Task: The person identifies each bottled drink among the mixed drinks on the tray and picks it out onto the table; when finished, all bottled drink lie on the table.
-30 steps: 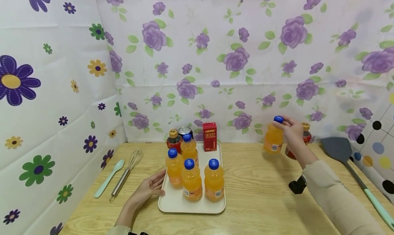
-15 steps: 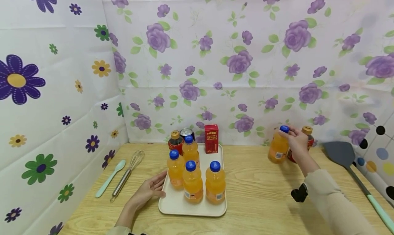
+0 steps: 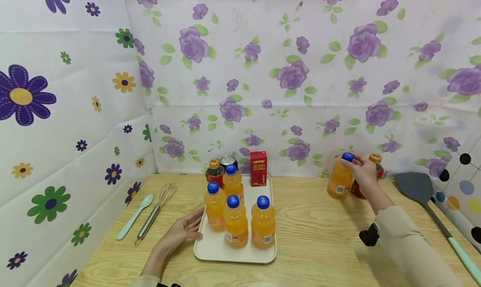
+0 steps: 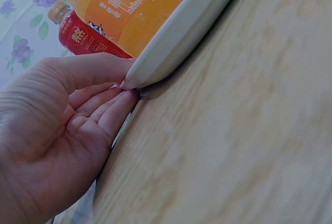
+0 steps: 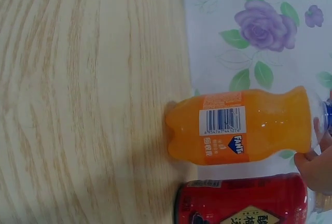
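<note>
Fanta bottle (image 3: 339, 181), upright at the rear right of the wood-grain table (image 3: 308, 237), has its blue cap and neck held between thumb and fingers of the right hand (image 3: 362, 170). Its base meets the tabletop near the back edge, where floral cloth (image 3: 263, 128) rises behind. Its label reads FANTA in part, with a barcode (image 5: 223, 121) and the characters 回收我. Just beside it, on the right, stands a red-labelled bottle (image 5: 244, 201) with 酸梅 legible in a diamond; further right lies a dark-bladed turner (image 3: 415, 186). A broad stretch of tabletop separates the Fanta from the cream tray (image 3: 210, 252), whose left rim the left hand (image 3: 184, 230) pinches, thumb above and fingers below. Four orange-drink bottles (image 3: 236, 228) stand on the tray, with a strip of its surface showing along the front rim. At its back right corner is a red carton (image 3: 258, 170), its gold lettering too small to read; at back left are a gold-capped bottle (image 3: 214, 175) and a can (image 3: 228, 160), both partly hidden. A whisk (image 3: 155, 212) and mint spoon (image 3: 135, 217) lie left of the tray, near the left cloth (image 3: 90, 145).
</note>
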### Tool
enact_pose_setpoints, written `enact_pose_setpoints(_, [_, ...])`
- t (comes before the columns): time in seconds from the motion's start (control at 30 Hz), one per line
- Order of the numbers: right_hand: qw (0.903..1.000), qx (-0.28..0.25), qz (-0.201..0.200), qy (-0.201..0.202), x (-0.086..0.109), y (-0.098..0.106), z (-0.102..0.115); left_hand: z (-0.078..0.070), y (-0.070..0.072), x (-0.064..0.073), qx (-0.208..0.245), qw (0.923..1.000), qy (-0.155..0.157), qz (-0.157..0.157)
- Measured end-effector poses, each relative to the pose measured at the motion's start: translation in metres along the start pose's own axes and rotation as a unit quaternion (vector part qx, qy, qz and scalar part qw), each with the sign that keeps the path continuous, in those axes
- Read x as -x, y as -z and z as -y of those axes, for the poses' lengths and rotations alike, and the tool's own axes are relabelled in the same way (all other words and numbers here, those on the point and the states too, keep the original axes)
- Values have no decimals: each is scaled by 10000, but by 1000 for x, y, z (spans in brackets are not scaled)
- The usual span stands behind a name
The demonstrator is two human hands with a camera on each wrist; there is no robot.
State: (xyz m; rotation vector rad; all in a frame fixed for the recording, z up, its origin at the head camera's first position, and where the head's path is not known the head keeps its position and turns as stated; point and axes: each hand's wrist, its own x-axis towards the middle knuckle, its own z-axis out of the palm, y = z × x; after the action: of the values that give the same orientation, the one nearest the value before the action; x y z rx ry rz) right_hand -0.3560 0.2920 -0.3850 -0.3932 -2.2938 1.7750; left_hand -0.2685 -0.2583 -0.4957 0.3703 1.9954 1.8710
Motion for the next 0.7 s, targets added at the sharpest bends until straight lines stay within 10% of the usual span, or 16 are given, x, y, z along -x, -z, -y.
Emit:
enact_pose_setpoints(0.37, [9950,472,228,845,13,0,33,0,0,1,-31,10000,-16,-1])
enact_pose_setpoints(0.7, [9803,214,903,1744,33,-39,59,1,0,0,-48,10000,-48,-39])
